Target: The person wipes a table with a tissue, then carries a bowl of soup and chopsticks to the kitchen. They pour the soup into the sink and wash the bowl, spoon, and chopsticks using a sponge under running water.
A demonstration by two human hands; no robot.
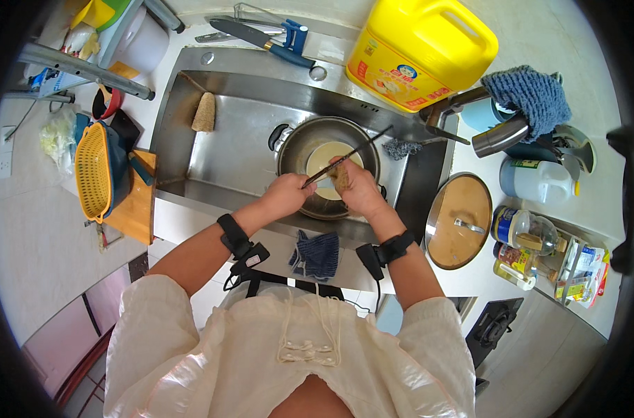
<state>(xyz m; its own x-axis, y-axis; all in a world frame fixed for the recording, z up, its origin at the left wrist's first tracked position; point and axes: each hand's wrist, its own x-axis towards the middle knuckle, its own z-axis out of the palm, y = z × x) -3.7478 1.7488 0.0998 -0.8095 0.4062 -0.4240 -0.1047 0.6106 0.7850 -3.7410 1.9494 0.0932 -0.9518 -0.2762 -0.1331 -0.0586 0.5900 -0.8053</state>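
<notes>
My left hand [289, 196] grips one end of a pair of dark chopsticks [366, 143], which slant up to the right over a steel pot [296, 143]. My right hand [361, 188] is closed on a tan loofah scrubber [341, 177], pressed against the chopsticks. Below the hands, a pale round bowl [330, 153] sits inside the pot, partly hidden by them. The pot stands in a stainless steel sink [238, 151]. A grey scouring mesh [400, 149] lies to the right of the pot, and another loofah piece [204, 112] rests at the sink's left end.
A kitchen knife [249, 36] lies behind the sink beside a large yellow jug [411, 57]. The faucet [500, 137] and a glass lid [458, 222] are at right. A yellow colander [93, 172] and wooden board [134, 209] stand left. A blue cloth [316, 255] hangs on the front edge.
</notes>
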